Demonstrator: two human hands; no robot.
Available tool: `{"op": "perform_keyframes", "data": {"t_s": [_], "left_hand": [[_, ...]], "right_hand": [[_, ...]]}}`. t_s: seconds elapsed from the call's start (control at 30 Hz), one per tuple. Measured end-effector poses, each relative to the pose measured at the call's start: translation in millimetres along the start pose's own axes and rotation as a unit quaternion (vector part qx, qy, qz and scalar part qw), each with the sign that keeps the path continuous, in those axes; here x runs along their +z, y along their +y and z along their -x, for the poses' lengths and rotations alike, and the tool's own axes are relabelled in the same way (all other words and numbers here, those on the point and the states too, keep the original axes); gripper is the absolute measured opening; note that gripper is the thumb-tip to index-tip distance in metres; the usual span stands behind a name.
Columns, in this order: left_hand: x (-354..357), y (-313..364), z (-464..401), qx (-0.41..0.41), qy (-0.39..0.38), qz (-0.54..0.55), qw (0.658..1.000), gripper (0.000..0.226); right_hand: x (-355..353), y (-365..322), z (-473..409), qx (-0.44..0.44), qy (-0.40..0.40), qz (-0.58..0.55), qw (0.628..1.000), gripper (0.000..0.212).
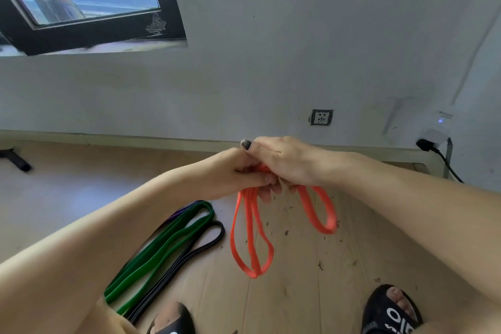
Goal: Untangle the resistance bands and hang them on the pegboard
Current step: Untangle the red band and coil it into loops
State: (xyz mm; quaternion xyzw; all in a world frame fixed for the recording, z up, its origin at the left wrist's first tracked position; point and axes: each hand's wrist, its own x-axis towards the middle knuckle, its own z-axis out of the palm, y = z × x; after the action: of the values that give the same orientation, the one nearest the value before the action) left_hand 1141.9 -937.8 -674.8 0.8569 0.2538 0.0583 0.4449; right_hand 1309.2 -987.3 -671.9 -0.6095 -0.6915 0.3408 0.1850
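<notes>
An orange resistance band (252, 238) hangs in loops from both my hands, held up over the wooden floor. My left hand (244, 171) and my right hand (282, 163) are pressed together, and each grips the bunched top of the band. Two long loops drop below my left hand and one shorter loop (320, 209) drops below my right. On the floor to the left lie a green band (162, 247), a black band (195, 249) and a purple band (179, 213), side by side and partly under my left forearm. No pegboard is in view.
A white wall with a socket (321, 117) stands ahead, and a plugged black cable (444, 163) runs at the right. A black-framed window (81, 3) is upper left. My feet in black sandals (390, 312) stand at the bottom. Small debris dots the floor.
</notes>
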Motion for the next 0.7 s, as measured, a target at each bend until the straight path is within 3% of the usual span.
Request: {"op": "perform_keyframes", "data": {"t_s": [0.2, 0.4, 0.53, 0.7], "left_hand": [[-2.0, -11.4, 2.1, -0.052, 0.025, -0.007, 0.998, 0.018], [1.1, -23.7, 4.4, -0.032, 0.015, -0.046, 0.998, 0.010], [-0.6, -17.3, 0.9, -0.019, 0.028, -0.016, 0.999, 0.016], [4.3, -22.9, -1.6, -0.030, 0.031, 0.007, 0.999, 0.007]], "right_hand": [[-17.2, -11.5, -3.0, -0.012, 0.087, 0.114, 0.990, 0.035], [-37.6, -10.4, 5.9, -0.002, 0.170, 0.067, 0.983, 0.037], [-41.5, -7.0, 6.4, -0.012, 0.191, 0.055, 0.980, 0.027], [-46.4, -3.9, 3.5, -0.022, 0.243, -0.020, 0.970, 0.025]]}}
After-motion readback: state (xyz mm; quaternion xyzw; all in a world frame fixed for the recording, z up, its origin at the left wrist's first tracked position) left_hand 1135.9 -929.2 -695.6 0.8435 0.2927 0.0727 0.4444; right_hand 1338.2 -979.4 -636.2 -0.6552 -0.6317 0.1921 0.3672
